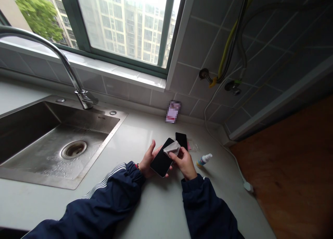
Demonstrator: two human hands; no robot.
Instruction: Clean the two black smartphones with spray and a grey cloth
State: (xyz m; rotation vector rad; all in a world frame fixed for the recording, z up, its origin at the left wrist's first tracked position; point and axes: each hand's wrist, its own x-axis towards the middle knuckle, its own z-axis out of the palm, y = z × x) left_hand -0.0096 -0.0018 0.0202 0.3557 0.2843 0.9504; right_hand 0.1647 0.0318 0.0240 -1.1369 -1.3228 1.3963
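Observation:
My left hand (148, 161) holds a black smartphone (161, 163) from below, its dark screen facing up and the thumb raised off its side. In my right hand (186, 162) a small light grey cloth (172, 148) is pinched between thumb and fingers. The cloth lies over the upper part of the screen. Just beyond the held phone, a second dark phone (181, 139) rests on the counter, partly hidden by the cloth and hand. A small spray bottle (204, 160) with a white top stands to the right of my right hand.
A steel sink (85, 173) with a curved faucet (65, 60) is set into the counter (153, 211) on the left. A blurred pinkish, phone-shaped item (172, 112) leans on the back wall. A white cable (231, 154) runs down to a plug (248, 187) at right.

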